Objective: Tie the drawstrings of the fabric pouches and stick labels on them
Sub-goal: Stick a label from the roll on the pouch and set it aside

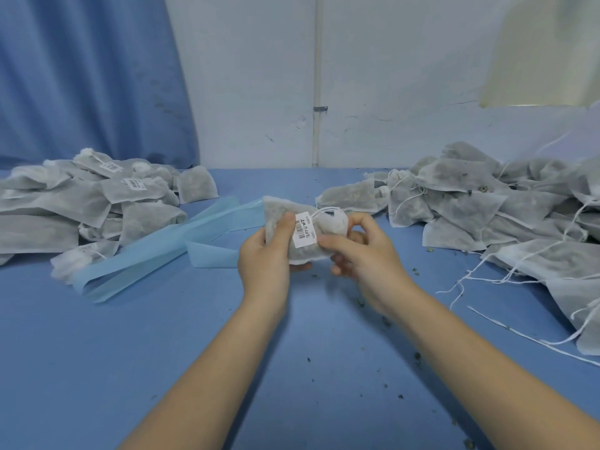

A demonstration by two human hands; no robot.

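Fabric pouch (302,251) held above the counter (194,352) centre, left hand (264,258) gripping its left side, thumb beside the barcode label (304,229), right hand (360,254) pinching its tied end, labelled pouches (91,203) at the left edge, untied pouches (503,216) at the right edge, blue backing strips (168,245) between.

The label (305,229) text is perhaps too small to read; right pouch pile (519,222) runs off-frame.
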